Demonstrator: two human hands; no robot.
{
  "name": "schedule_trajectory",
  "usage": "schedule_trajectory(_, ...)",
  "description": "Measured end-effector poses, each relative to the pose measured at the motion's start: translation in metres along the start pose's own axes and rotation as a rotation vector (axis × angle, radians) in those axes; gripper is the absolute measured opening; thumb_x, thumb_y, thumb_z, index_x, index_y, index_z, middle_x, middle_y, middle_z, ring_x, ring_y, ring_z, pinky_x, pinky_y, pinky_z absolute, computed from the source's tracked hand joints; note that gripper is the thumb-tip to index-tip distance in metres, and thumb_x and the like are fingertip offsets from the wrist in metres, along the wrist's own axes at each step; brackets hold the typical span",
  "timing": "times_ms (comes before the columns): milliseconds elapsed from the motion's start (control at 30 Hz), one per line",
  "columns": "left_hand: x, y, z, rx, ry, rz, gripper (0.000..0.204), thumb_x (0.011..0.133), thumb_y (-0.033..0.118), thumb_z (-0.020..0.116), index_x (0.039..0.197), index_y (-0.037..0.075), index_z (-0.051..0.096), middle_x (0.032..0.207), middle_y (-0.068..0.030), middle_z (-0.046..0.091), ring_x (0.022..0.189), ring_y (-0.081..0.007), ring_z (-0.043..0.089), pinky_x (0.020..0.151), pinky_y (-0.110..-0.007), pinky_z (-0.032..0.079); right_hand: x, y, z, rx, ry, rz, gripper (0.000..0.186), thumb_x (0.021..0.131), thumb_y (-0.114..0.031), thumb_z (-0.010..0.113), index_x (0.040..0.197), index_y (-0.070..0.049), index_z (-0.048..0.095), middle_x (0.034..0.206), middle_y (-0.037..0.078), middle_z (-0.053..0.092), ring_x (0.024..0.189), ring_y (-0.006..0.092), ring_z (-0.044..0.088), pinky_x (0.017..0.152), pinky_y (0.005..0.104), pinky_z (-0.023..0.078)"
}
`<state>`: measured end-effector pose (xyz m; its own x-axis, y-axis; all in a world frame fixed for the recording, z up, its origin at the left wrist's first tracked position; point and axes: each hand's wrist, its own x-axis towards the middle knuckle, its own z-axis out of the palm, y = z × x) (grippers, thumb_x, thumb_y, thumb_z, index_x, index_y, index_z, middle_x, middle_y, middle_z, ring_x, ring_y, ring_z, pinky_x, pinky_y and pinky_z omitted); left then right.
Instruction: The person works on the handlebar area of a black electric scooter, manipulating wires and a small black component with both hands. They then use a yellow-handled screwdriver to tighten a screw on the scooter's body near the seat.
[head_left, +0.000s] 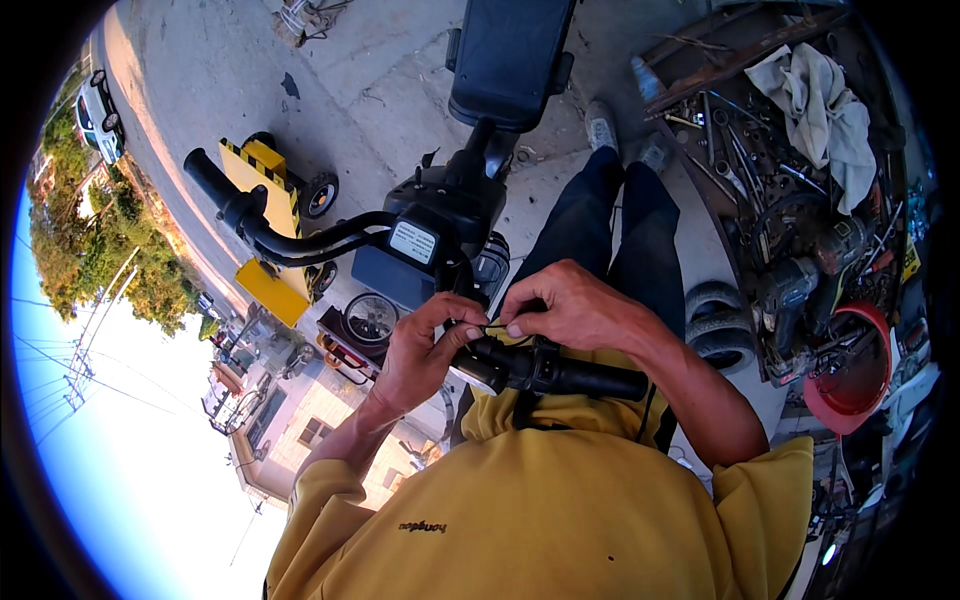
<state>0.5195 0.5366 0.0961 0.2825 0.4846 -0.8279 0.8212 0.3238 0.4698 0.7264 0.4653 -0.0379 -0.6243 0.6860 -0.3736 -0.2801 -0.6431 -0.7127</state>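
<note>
Over the handlebar (320, 255) of a two-wheeler, my left hand (425, 345) and my right hand (570, 305) almost meet. Both are closed in a pinch on a thin black strand (496, 327) that runs between the fingertips. Whether it is a cable tie or a wire, I cannot tell. Just below my fingers lies the near black grip (600, 380) with its switch housing. The far grip (207, 175) points away to the upper left. A black control box with a white label (412, 243) sits at the middle of the bar, beside bundled cables.
A black phone holder or box (512, 65) rises above the bar. At right stands a workbench crowded with wrenches, power drills (790, 290), a rag (820, 115) and a red bowl (850, 370). Stacked tyres (718, 325) lie beside my legs. A yellow wheeled cart (270, 220) stands at left.
</note>
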Motion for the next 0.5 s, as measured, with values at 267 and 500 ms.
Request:
schedule_trajectory(267, 0.0008, 0.0015, 0.0008, -0.002, 0.002, -0.018, 0.011, 0.097, -0.005, 0.069, 0.106, 0.001, 0.069, 0.108, -0.0098, 0.073, 0.1, -0.0197, 0.071, 0.09, -0.031, 0.054, 0.0, 0.0016, -0.0025, -0.008, -0.005, -0.004, 0.018, 0.088, -0.008, 0.077, 0.103, 0.001, 0.078, 0.085, 0.01, 0.077, 0.077, 0.0152, 0.069, 0.074, 0.0333, 0.053)
schedule_trajectory(500, 0.0017, 0.0027, 0.0015, 0.002, -0.002, -0.004, 0.012, 0.097, -0.005, 0.07, 0.106, 0.002, 0.07, 0.108, -0.0096, 0.073, 0.1, -0.0196, 0.072, 0.09, -0.031, 0.054, -0.0005, 0.0015, -0.0027, 0.005, -0.008, -0.009, 0.017, 0.089, -0.008, 0.077, 0.104, 0.001, 0.078, 0.086, 0.011, 0.078, 0.077, 0.0162, 0.07, 0.074, 0.034, 0.054)
